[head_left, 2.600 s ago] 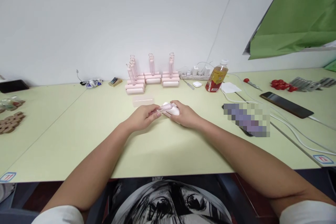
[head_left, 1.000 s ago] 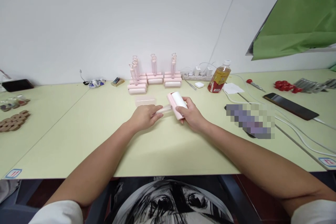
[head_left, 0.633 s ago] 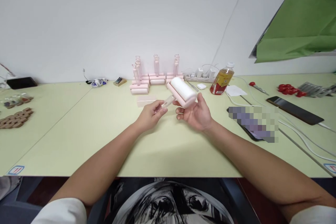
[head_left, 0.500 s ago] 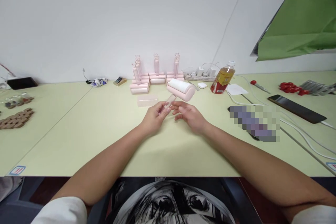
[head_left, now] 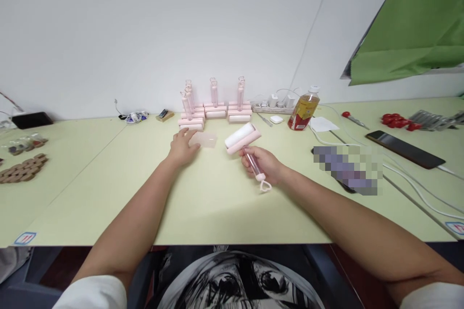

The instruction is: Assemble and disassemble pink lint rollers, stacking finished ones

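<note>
My right hand point(head_left: 264, 164) is closed around the clear pink handle of a pink lint roller point(head_left: 242, 137). Its white roll points up and to the left, and its heart-shaped end point(head_left: 266, 186) sticks out below my fist. My left hand point(head_left: 182, 146) reaches forward with fingers spread, its fingertips touching a clear pink plastic cover point(head_left: 205, 140) that lies flat on the pale green table point(head_left: 217, 198).
Several pink lint rollers point(head_left: 213, 106) stand in a row near the wall. A power strip point(head_left: 273, 103), a drink bottle point(head_left: 303, 108), a phone point(head_left: 404, 143), white cables point(head_left: 409, 178), a red-handled tool point(head_left: 351, 117) and brown blocks point(head_left: 22, 168) lie around.
The roller passed from both hands to my right hand alone, which now grips the handle. My left hand let go and moved forward-left onto the clear cover.
</note>
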The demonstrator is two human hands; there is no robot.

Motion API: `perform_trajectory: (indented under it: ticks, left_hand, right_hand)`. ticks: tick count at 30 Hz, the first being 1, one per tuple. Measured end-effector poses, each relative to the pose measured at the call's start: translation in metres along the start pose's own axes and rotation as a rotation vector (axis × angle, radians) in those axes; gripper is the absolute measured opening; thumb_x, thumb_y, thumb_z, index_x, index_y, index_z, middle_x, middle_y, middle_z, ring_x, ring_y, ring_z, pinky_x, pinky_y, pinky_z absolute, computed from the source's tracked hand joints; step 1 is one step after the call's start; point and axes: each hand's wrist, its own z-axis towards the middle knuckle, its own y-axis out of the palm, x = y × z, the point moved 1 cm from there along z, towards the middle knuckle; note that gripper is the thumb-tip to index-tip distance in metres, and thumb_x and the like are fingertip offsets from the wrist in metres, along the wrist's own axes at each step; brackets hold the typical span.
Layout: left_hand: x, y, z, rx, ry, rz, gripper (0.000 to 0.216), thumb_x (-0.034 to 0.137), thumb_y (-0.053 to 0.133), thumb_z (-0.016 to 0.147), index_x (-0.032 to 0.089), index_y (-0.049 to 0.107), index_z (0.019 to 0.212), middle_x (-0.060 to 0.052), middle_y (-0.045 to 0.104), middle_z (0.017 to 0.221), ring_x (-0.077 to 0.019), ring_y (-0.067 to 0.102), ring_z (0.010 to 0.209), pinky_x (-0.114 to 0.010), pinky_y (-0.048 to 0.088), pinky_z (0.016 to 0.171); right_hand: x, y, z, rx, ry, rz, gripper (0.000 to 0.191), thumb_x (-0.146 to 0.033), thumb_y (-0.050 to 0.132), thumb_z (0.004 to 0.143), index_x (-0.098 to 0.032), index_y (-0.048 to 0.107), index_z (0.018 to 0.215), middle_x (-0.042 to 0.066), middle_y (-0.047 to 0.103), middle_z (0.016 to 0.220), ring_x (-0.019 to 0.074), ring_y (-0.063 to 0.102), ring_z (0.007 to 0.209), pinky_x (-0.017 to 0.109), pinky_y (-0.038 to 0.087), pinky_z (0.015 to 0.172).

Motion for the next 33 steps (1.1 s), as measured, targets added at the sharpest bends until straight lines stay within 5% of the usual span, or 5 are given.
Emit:
perform_trajectory:
  ticks: [5,10,14,20,33]
  left_hand:
    - [-0.003,0.002,0.000,-0.068,0.065,-0.109,0.049,0.036,0.059,0.079,0.019,0.057,0.125,-0.014,0.049,0.132,-0.0305,0.053,0.119,-0.047,0.043,0.103]
    - [0.005,0.000,-0.001,-0.083,0.059,-0.139,0.039,0.042,0.067,0.073,0.020,0.057,0.104,-0.010,0.056,0.123,-0.0280,0.057,0.109,-0.042,0.047,0.094]
    - [0.007,0.000,-0.003,-0.086,0.054,-0.220,0.040,0.037,0.069,0.071,0.021,0.058,0.106,-0.008,0.063,0.114,-0.0252,0.059,0.097,-0.039,0.047,0.087]
    - [0.020,0.008,-0.006,-0.045,-0.038,-0.805,0.048,0.052,0.067,0.074,0.017,0.058,0.105,-0.005,0.064,0.096,-0.0151,0.058,0.081,-0.031,0.048,0.075]
    - [0.042,0.011,-0.020,-0.316,0.007,-1.168,0.054,0.046,0.080,0.069,0.015,0.066,0.112,-0.009,0.067,0.108,-0.0168,0.061,0.086,-0.029,0.051,0.073]
  right_hand:
    - [0.008,0.004,-0.001,-0.203,0.107,-0.054,0.018,-0.036,0.057,0.077,-0.019,0.054,0.083,-0.004,0.051,0.048,0.0090,0.033,0.036,0.021,0.022,0.035]
    - [0.010,0.004,-0.001,-0.256,0.138,-0.071,0.020,-0.038,0.058,0.078,-0.019,0.055,0.083,-0.004,0.051,0.048,0.0085,0.033,0.037,0.020,0.023,0.035]
    - [0.010,0.003,0.000,-0.285,0.157,-0.061,0.020,-0.037,0.058,0.078,-0.018,0.056,0.083,-0.004,0.051,0.049,0.0081,0.032,0.037,0.020,0.022,0.035]
    - [0.012,0.001,0.002,-0.316,0.171,-0.050,0.018,-0.036,0.056,0.079,-0.019,0.055,0.083,-0.005,0.051,0.049,0.0077,0.031,0.036,0.020,0.021,0.035]
    - [0.015,0.003,0.003,-0.323,0.161,-0.051,0.018,-0.035,0.052,0.080,-0.018,0.056,0.082,-0.004,0.052,0.048,0.0086,0.032,0.034,0.021,0.021,0.034]
